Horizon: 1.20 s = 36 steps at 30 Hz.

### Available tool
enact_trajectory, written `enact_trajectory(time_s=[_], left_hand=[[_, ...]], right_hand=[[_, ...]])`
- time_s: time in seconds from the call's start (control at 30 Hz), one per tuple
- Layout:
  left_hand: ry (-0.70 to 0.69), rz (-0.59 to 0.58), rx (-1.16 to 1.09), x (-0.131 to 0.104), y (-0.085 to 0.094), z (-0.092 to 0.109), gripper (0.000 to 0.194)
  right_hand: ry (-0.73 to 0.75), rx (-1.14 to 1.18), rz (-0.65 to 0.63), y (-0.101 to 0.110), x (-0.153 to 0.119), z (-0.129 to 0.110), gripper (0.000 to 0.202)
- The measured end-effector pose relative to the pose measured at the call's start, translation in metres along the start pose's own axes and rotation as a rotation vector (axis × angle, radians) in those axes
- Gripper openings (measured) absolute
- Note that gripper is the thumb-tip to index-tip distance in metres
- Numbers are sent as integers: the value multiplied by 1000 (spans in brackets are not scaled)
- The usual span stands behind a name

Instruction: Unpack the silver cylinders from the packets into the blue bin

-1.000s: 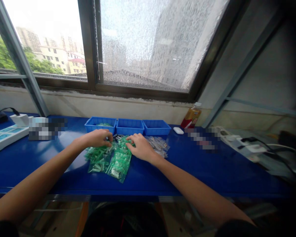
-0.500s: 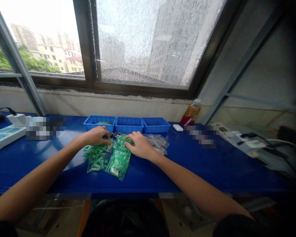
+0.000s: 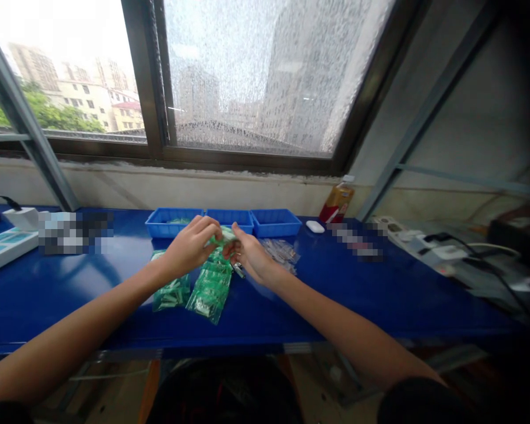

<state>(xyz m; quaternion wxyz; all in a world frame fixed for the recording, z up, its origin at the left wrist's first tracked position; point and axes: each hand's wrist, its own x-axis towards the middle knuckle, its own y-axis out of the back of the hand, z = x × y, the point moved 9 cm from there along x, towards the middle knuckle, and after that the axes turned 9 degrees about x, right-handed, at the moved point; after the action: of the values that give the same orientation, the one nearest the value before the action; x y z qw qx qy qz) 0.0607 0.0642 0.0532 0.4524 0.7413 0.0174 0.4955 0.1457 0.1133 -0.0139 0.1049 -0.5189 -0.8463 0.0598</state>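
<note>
A raised green packet (image 3: 225, 235) is being held between the two hands, above the middle of the worktop (image 3: 335, 288) and in front of the middle blue tray (image 3: 247, 228). Its left end is being pinched by the narrowed fingers of the left hand (image 3: 201, 238), while its right end is apparently being gripped between the thumb and curled fingers of the right hand (image 3: 251, 254). For good handling, the edges are best being pinched lightly and the packet is best being supported at both ends, so that the thin film is not being torn and no contents are being spilled. Its long axis is seemingly being stretched left to right, roughly level; which end is being pointed where cannot be told, since much is being covered by fingers. Below, a flat green packet (image 3: 209, 288) is being laid out lengthwise from near to far, its far end being slanted right, and a left green packet (image 3: 172, 292) is being partly covered by the left forearm. Just right of the flat one, a small metallic piece (image 3: 238, 270) is being shown. Farther right, clear packets (image 3: 282, 252) are being heaped near the right blue tray (image 3: 276, 228), and green contents are being held in the left blue tray (image 3: 161, 230).
</note>
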Motion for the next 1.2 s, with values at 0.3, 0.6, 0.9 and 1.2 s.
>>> enact_trajectory(time_s=[0.3,0.6,0.9,1.2], left_hand=[[239,-211,-312,-4,-22,-17,25],[854,-545,-927,-38,-61,-42,63],[764,-123,-828,-20,-24,-58,25],[35,-112,-176,-3,2,-6,21]], right_hand=[[338,-613,32,14,3,-27,17],[709,-1091,-187,-34,-33,-46,39],[765,-944,34,-29,-41,-64,21],[154,-184,119,15,-2,-20,37]])
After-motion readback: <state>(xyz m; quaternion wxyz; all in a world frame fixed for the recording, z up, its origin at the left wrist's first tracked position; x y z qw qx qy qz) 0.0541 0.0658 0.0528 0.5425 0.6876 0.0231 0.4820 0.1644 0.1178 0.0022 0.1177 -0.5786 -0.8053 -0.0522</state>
